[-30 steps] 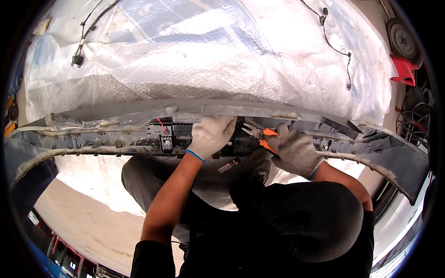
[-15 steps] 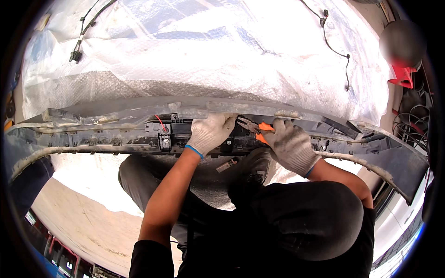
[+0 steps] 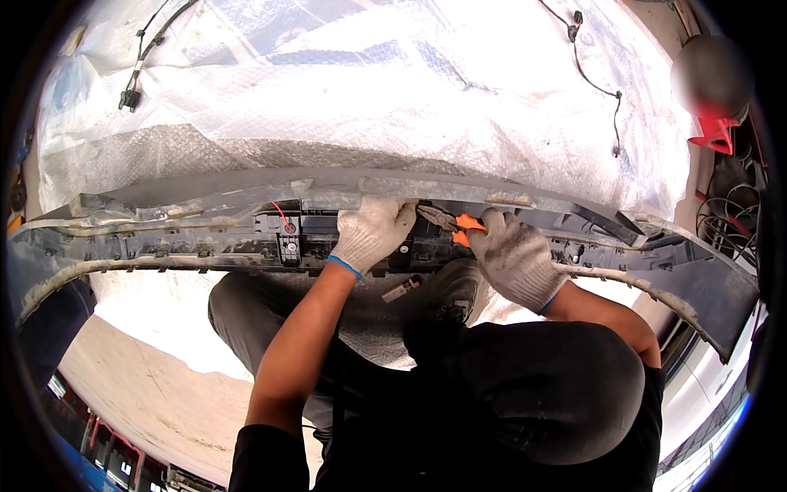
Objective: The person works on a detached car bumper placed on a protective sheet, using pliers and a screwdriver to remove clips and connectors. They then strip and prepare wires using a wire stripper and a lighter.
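Across my lap lies a long, curved dark car bumper (image 3: 197, 246), its inner side up and streaked with dirt. My left hand (image 3: 373, 234), in a pale knitted glove with a blue cuff edge, is closed at the bumper's middle; its fingertips go under the upper lip, and what they grip is hidden. In my gloved right hand (image 3: 516, 254) are pliers (image 3: 438, 217) with orange handles. Their metal jaws point left over the bumper's channel, just right of my left thumb. A short red wire (image 3: 281, 215) rises from a black bracket (image 3: 290, 246) left of my hands.
Bubble-wrap sheeting (image 3: 369, 90) covers the area beyond the bumper. Black wiring with connectors (image 3: 129, 100) lies on it at the far left, another thin cable (image 3: 584, 78) at the right. A small pale rectangular piece (image 3: 400, 289) lies beside my shoe (image 3: 459, 291). Coiled cables (image 3: 734, 213) sit at far right.
The pliers' orange handles have come closer together, and the jaws have narrowed. My left hand stays at nearly the same place on the bumper.
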